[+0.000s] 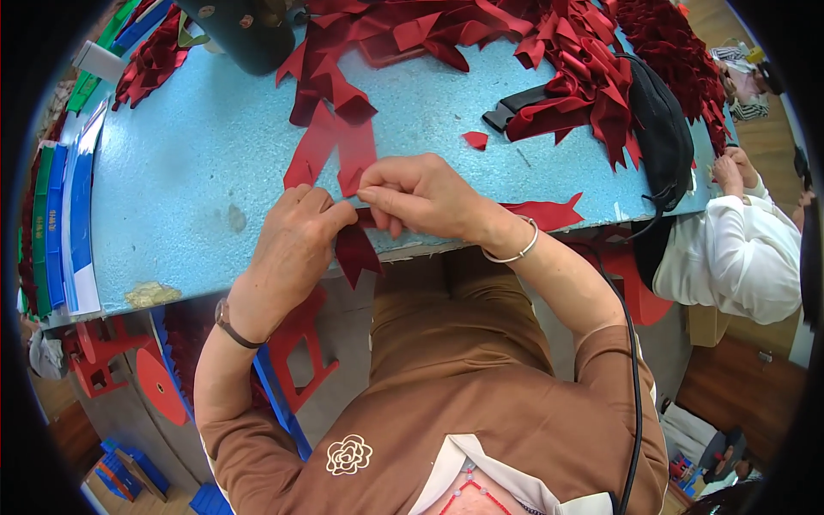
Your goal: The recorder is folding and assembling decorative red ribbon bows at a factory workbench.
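Observation:
Near the front edge of the blue table, both my hands work close together on red satin ribbon. My left hand (300, 240) is closed, its fingers bent over the lower end of a ribbon strip. My right hand (421, 197) pinches with thumb and forefinger at the end of the neighbouring red ribbon (355, 153); whether something small is also in the pinch is hidden. A darker ribbon tail (357, 251) with a notched end hangs below my fingers, over the table edge. To the right of my right wrist lies another notched ribbon piece (545, 212).
Heaps of cut red ribbon (412, 30) cover the far side of the table (180, 189). A black bag (661, 129) with a buckle strap lies right, a dark round container (249, 39) stands far left. Blue and green bins (56, 223) line the left. At right, a co-worker's white sleeve (730, 257) shows.

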